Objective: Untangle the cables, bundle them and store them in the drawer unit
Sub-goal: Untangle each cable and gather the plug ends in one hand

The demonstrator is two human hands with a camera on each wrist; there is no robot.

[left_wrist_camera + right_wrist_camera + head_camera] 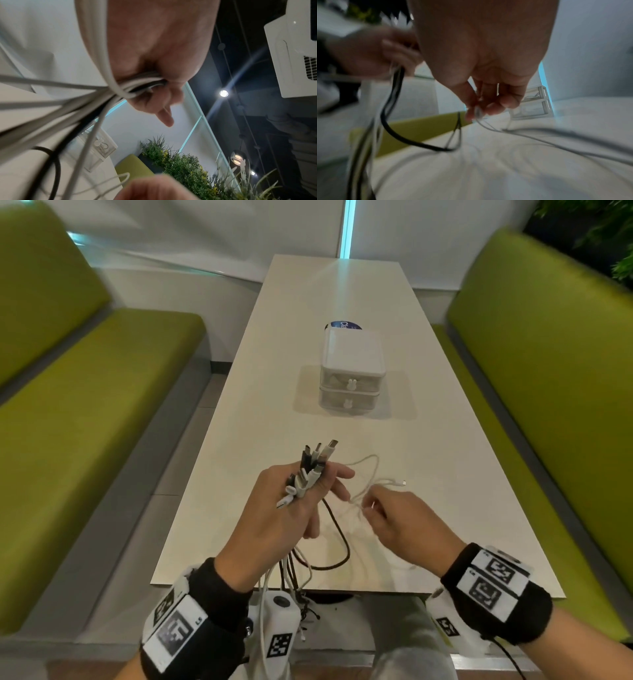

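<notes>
My left hand [301, 501] grips a bunch of black and white cables [310, 470] above the near end of the table, their plugs fanning up past the fingers. In the left wrist view the cables [135, 85] run through the curled fingers and trail down. My right hand [394, 515] pinches a thin white cable [366, 474] just to the right; its fingers [488, 108] close on the strand in the right wrist view. That cable loops on the table, with one plug end [399, 482] lying free. The white two-drawer unit [351, 371] stands mid-table, both drawers closed.
The white table [342, 296] runs away from me between two green benches [85, 405] [548, 371]. A black cable loop [337, 542] lies near the front edge, and other strands hang over it. A blue round sticker [343, 325] shows behind the drawer unit.
</notes>
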